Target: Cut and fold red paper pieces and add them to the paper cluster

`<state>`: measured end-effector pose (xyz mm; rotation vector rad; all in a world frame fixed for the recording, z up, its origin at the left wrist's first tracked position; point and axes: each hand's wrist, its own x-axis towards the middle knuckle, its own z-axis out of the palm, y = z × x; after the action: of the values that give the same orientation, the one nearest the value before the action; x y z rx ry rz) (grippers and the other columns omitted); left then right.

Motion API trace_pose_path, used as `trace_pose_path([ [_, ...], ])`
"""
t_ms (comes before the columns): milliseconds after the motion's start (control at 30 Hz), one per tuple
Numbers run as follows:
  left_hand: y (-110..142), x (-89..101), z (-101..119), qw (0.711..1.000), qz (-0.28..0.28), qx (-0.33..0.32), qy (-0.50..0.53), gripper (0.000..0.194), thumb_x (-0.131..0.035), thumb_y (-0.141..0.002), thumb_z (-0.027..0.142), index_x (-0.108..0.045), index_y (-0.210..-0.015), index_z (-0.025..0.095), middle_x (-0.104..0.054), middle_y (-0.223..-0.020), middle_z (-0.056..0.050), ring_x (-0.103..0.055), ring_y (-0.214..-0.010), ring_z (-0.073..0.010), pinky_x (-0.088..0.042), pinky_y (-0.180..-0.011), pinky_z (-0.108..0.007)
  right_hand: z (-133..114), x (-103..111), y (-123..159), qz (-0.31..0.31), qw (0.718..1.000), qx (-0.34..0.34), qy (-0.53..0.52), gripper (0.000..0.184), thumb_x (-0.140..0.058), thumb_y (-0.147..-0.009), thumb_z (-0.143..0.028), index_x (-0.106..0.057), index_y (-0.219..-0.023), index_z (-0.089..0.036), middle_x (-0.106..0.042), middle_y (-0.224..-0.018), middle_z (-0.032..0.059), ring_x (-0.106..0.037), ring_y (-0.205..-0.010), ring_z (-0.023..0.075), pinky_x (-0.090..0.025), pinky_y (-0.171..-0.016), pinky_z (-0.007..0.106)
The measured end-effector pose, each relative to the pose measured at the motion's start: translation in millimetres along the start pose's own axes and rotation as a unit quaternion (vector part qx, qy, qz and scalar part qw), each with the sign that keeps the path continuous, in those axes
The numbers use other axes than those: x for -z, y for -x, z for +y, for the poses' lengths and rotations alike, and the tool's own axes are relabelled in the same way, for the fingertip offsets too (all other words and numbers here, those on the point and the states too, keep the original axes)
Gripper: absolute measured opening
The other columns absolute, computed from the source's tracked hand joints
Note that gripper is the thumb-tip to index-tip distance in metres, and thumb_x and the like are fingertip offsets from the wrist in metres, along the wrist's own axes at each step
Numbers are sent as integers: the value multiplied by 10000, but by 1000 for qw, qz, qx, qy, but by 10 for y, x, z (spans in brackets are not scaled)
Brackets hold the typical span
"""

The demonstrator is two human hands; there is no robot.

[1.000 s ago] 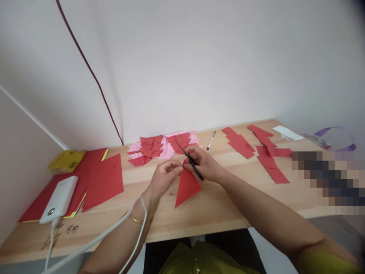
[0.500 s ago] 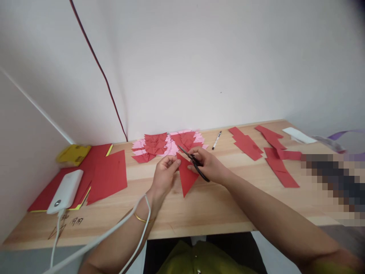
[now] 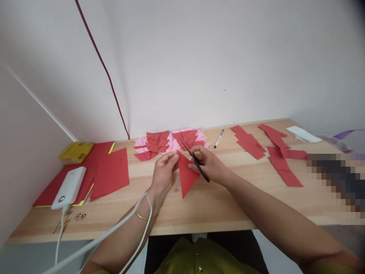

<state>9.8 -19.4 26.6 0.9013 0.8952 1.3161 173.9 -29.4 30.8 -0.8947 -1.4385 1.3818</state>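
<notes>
A folded red paper triangle [image 3: 186, 177] points downward above the table, its upper left corner pinched between the thumb and fingers of my left hand [image 3: 167, 167]. My right hand [image 3: 209, 163] grips black-handled scissors [image 3: 203, 172], with the blades pointing up and left, beside the paper's upper edge. Some of the right fingers also lie against the triangle's right side. Whether the blades touch the paper I cannot tell. Behind my hands lie pleated red paper pieces [image 3: 157, 141] and pink paper pieces [image 3: 173, 144] along the wall.
A white power bank [image 3: 70, 187] with a cable rests on red paper sheets [image 3: 111, 175] at the left, near a yellow packet [image 3: 76, 152]. A pen [image 3: 219, 139], red paper strips [image 3: 249, 142] and a white strip [image 3: 303, 134] lie at the right. A white cable crosses my left forearm.
The scissors have turned slightly more upright, and their blades look closer together. My left hand keeps its pinch on the red paper. The whole view has shifted slightly.
</notes>
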Motion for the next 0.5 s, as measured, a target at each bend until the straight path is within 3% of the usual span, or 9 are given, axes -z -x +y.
trace_pose_path([
  [167, 29, 5, 20, 1000, -16, 10, 10, 176, -753, -643, 260, -645, -723, 146, -599, -638, 20, -511, -542, -62, -408, -545, -182, -50, -16, 16, -14, 1000, -4, -1, 395, -681, -745, -364, -433, -1026, -238, -519, -731, -44, -460, -599, 95, -362, -559, 226],
  [300, 46, 2, 87, 998, 15, 27, 61, 197, -755, -625, 230, -598, -720, 159, -585, -634, 43, -524, -541, -61, -418, -555, -182, -61, 66, 37, -22, 998, 14, 63, 354, -556, -845, -433, -449, -1117, -234, -425, -705, -40, -395, -575, 95, -348, -542, 233],
  [500, 73, 3, 174, 996, 38, 22, 78, 221, -747, -620, 234, -559, -710, 161, -584, -619, 48, -525, -522, -58, -412, -534, -172, -81, 48, 108, -109, 980, 47, 160, 284, -446, -908, -454, -508, -1070, -228, -493, -732, -5, -454, -629, 118, -408, -624, 259],
])
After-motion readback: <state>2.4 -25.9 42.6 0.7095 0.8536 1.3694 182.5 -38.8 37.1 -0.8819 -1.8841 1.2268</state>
